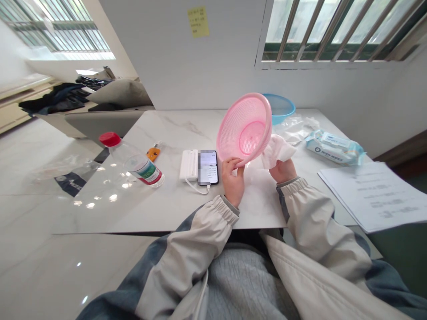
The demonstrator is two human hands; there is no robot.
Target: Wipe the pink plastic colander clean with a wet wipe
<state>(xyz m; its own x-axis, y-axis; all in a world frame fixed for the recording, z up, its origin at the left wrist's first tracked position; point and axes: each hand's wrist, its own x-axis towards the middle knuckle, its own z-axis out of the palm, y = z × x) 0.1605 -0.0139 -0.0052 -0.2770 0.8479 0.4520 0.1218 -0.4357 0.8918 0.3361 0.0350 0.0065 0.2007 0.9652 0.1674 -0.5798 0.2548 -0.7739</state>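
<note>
A pink mesh basket (228, 133) is tilted up above the table, its open side facing me. My left hand (232, 182) grips its near rim, thumb and fingers closed over the edge. In my right hand (283, 171) is a crumpled white wipe (276, 150), held against or close beside the basket's right outer side; I cannot tell whether they touch. The fingers of that hand are partly hidden behind the wipe. Behind the pink basket stands a blue basin (282, 109), partly covered by it.
Right of my hands lie a wipes packet (335, 147), a clear plastic bag (295, 129) and printed papers (376, 191). Leftward are a phone (207, 168), a white power bank (189, 165) with a cable, an orange keychain (153, 154) and a red-capped bottle (136, 162).
</note>
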